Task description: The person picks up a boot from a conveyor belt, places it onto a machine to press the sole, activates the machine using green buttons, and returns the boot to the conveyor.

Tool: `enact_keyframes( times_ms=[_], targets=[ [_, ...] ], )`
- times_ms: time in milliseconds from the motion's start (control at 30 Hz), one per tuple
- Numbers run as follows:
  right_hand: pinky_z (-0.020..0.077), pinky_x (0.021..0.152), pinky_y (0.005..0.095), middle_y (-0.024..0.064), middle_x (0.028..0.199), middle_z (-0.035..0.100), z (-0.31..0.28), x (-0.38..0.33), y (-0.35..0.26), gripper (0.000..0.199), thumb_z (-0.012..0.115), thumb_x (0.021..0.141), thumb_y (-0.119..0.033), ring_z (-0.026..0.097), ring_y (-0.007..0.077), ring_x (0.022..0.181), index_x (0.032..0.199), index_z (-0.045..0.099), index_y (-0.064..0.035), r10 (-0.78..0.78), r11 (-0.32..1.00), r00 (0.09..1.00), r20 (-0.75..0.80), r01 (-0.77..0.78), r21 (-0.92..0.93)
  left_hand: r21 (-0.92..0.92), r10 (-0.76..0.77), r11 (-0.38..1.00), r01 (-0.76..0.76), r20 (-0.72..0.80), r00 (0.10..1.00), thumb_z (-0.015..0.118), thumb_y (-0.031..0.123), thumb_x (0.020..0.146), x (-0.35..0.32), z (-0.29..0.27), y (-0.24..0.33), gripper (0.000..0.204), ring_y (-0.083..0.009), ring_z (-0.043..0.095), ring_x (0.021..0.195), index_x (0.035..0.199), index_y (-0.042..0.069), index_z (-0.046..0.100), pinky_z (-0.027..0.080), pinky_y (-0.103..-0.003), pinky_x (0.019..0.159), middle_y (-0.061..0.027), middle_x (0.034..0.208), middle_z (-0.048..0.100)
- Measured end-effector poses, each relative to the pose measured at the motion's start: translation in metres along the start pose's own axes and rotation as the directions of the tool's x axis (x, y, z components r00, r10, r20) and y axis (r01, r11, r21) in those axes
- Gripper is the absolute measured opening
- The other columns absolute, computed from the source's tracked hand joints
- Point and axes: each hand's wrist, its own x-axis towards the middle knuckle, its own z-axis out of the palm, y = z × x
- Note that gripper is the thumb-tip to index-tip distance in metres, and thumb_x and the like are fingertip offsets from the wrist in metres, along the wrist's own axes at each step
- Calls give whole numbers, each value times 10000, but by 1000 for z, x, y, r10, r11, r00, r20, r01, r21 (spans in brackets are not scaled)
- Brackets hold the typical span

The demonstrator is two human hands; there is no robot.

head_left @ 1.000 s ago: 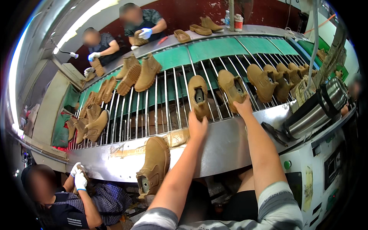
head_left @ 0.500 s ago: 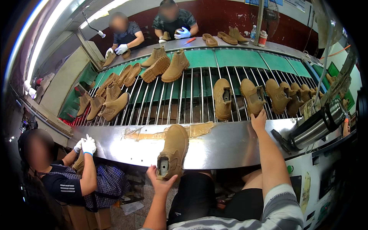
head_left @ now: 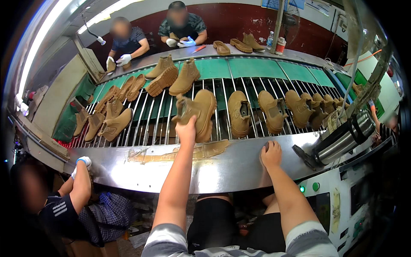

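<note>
My left hand (head_left: 187, 128) grips a tan ankle boot (head_left: 204, 112) by its upper, holding it at the near side of the metal roller rack, toe pointing away. Resting on the steel ledge (head_left: 239, 165), my right hand (head_left: 272, 154) has its fingers loosely bent and slightly apart, with no boot in it. Just beyond that hand, another tan boot (head_left: 272, 113) stands on the rack. One more boot (head_left: 239, 115) is between it and the held one.
Several boots (head_left: 299, 107) line the rack to the right; more boots and soles (head_left: 136, 88) lie left. A steel flask (head_left: 344, 139) leans at the right over a control panel (head_left: 342, 205). Gloved co-workers (head_left: 182, 32) work across the line, another person (head_left: 81, 205) near left.
My left hand has carried the boot forward from the ledge's front edge to the rack. My right hand has let go of the boot on the rack and drawn back onto the ledge.
</note>
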Motion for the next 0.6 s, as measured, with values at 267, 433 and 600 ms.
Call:
enact_keyframes(
  times_ms=[267,433,600],
  targets=[
    [421,945,455,151,1145,560,5,-1,0,297,624,800,-199,518,341,1097,1054,584,-49,10,999,1000,-10,-10,45,526,78,843,-113,89,993,767,255,743,-11,65,-115,683,-368,563,1143,1331,31,503,467,-406,951,-192,1276,567],
    [433,889,456,136,1088,584,12,0,1,237,615,792,-167,539,331,1045,1003,600,-61,-178,984,984,-6,178,-1,494,107,860,-125,66,992,785,247,727,-17,62,-109,692,-371,568,1135,1319,17,510,467,-407,952,-206,1250,577],
    [445,731,442,105,825,617,3,13,-60,89,631,766,-163,579,324,816,827,627,-98,-603,789,780,169,551,272,371,-48,926,-73,307,951,726,179,737,7,23,-113,725,-318,542,1199,1371,-26,440,434,-368,1003,-206,1299,556]
  ],
)
